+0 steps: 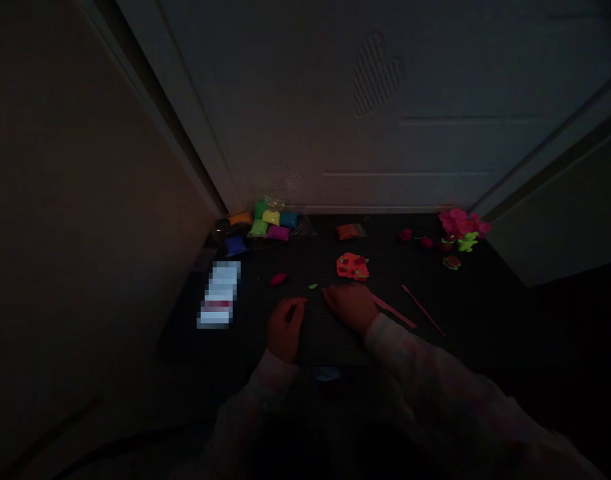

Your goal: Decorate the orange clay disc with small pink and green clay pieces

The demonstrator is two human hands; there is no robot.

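My left hand (pixel 286 328) rests over the dark tabletop, thumb and forefinger tips drawn together in a pinch. Whatever may be between them is too small and dim to make out. To its right, my right hand (pixel 351 307) is held low with its fingers together, pointing left; anything under them is hidden. A small light-green piece (pixel 312 287) lies just beyond both hands. Behind my left hand is a red clay-like lump (pixel 278 279). An orange flat piece dotted with red and green (pixel 352 267) sits behind my right hand. A pink strip (pixel 395 311) extends from beside that hand.
Bagged coloured clay (pixel 271 220) is piled at the back left, with an orange packet (pixel 350 231) further right. A blurred bright phone-like panel (pixel 219 295) lies left. A thin pink stick (pixel 424 310) and pink flower-like pieces (pixel 462 223) are at right. A white panel (pixel 305 120) borders the back.
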